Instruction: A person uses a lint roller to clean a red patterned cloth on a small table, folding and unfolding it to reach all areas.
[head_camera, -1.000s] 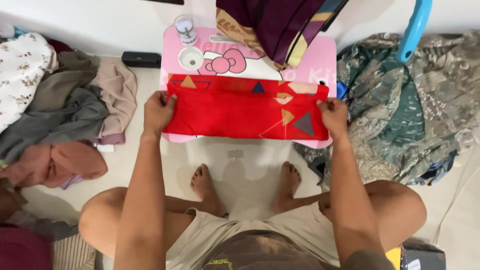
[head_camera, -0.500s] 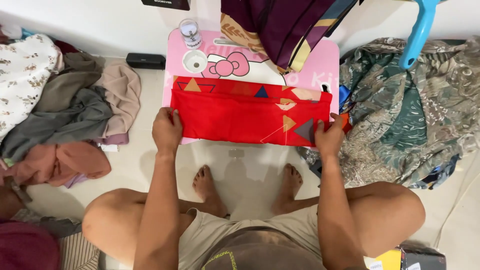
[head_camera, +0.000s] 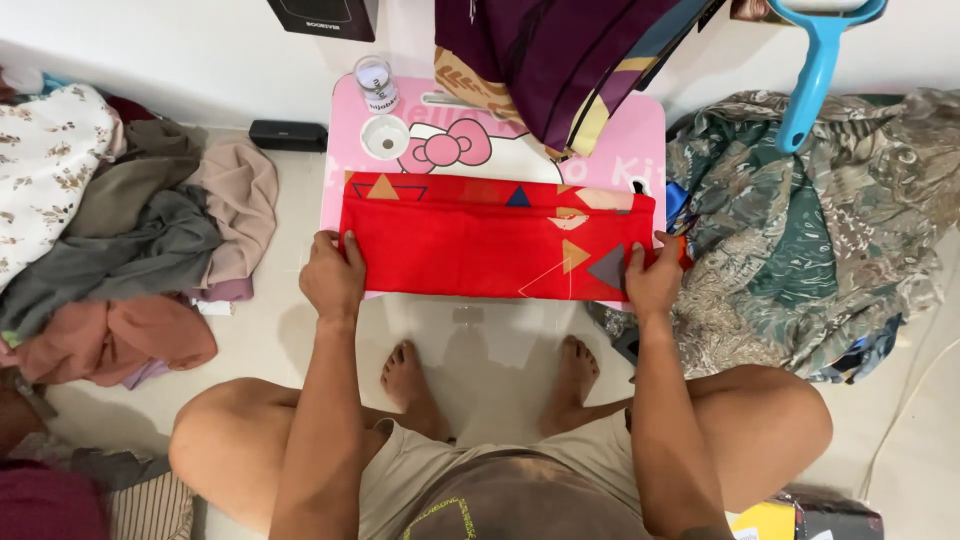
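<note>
Here I view, from the head camera, a red folded cloth printed with coloured triangles (head_camera: 480, 240) lying flat across the near half of a small pink cartoon-printed bench (head_camera: 640, 140). My left hand (head_camera: 332, 276) pinches the cloth's near left corner, fingers closed on the fabric; my right hand (head_camera: 652, 280) has its grip closed likewise on the near right corner. The step in hand appears to be a fold, with the near edge held taut between both grips. The next move, I judge, calls for both corners to travel level, so that the edges meet squarely. A small clear jar with a white lid (head_camera: 376, 84) stands at the bench's far left corner; a dark purple striped garment (head_camera: 560, 60) overhangs the far edge. Heaped grey and tan clothes (head_camera: 150, 230) lie on the floor to the left.
</note>
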